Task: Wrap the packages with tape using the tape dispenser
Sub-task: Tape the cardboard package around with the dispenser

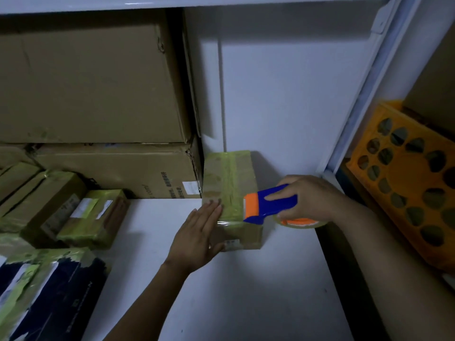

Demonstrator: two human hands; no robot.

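The small cardboard package [213,179] sat on the white table [221,291], pushed back against the wall and touching the lower of two big cartons [118,168] to its left. A yellowish strip of tape [232,180] ran along its top from the far edge toward the near one. The left hand [199,232] lay flat with straight fingers, pressing the near left corner of the package. The right hand [310,198] was curled round the blue and orange tape dispenser [270,203], whose orange nose met the near right part of the top, with the tape roll [300,223] hanging just below the palm. The step looked like carrying the strip over the near edge and down the front face. To do it well, the flat hand should hold the box firmly so it cannot slide, while the dispenser stays low and angled so the tape lies tight without bubbles, then tips onto its blade for a clean cut. Already taped packages [93,217] lay well apart at the left, and an orange crate [406,180] stood at the right.
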